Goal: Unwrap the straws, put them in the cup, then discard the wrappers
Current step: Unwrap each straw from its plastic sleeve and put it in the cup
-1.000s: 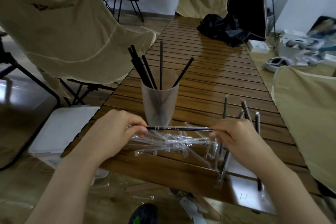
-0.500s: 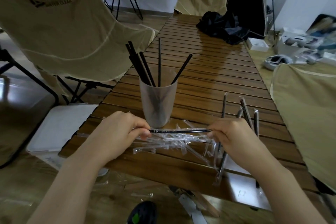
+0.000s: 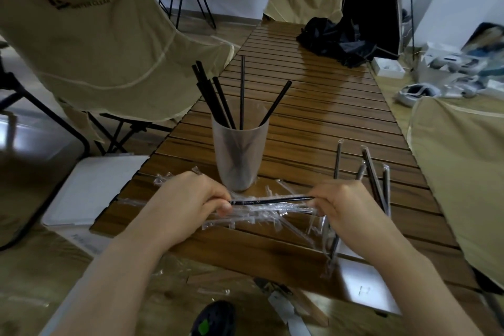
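1. The left hand (image 3: 188, 199) is curled tight, pinching one end of the black straw (image 3: 272, 201). I'd hold that end steady.
2. The straw lies flat between both hands, just over the pile of empty wrappers (image 3: 261, 213).
3. The right hand (image 3: 346, 207) pinches the other end. Pull gently, so the straw doesn't bend.
4. The cup (image 3: 240, 155) stands just beyond the hands, ready.

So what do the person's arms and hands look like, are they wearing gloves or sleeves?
No gloves. Both the left hand and the right hand are bare, with no rings showing. Both forearms are bare too, right down to the bottom of the picture: no sleeves, no watch, no bracelets on the wrists. The fingernails look short and plain.
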`<move>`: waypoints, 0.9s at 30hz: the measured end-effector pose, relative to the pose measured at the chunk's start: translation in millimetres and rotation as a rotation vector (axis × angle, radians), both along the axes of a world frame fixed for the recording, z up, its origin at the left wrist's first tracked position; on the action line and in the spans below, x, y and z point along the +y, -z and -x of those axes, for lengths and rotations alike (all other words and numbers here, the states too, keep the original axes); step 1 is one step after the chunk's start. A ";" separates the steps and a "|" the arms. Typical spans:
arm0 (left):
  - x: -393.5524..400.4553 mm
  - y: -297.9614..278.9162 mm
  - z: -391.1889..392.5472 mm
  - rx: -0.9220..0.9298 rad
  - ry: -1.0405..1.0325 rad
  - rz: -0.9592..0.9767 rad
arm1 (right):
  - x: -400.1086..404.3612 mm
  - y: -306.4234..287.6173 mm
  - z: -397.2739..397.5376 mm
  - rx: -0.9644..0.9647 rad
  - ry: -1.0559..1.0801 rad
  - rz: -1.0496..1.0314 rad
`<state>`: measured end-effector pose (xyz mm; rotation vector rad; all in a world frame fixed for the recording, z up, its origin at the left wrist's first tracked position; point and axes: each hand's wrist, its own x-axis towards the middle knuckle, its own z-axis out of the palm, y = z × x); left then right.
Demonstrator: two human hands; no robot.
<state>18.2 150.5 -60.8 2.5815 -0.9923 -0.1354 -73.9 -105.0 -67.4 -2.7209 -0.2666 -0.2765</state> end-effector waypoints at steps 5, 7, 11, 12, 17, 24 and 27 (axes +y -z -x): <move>-0.6 4.2 -1.0 0.050 0.020 -0.052 | 2.8 -3.7 -6.3 0.073 0.028 0.098; 0.0 1.8 -3.1 0.045 -0.014 -0.022 | 0.6 -7.8 -6.8 0.195 0.056 0.090; 5.2 -3.8 -8.0 0.055 -0.079 0.029 | -0.1 -15.8 0.6 0.165 0.068 0.066; 6.3 -4.3 -8.8 0.047 -0.082 0.030 | -4.4 -15.2 1.4 0.147 0.091 0.043; 3.3 -8.2 -6.3 0.009 -0.062 0.020 | -17.4 -6.6 -0.6 0.082 0.092 -0.002; -1.2 -4.6 -1.3 -0.016 -0.023 -0.014 | -16.4 -0.9 -1.8 0.038 0.072 0.027; -1.3 -3.5 -1.3 -0.038 -0.006 -0.021 | -15.5 1.7 -2.2 0.019 0.042 0.043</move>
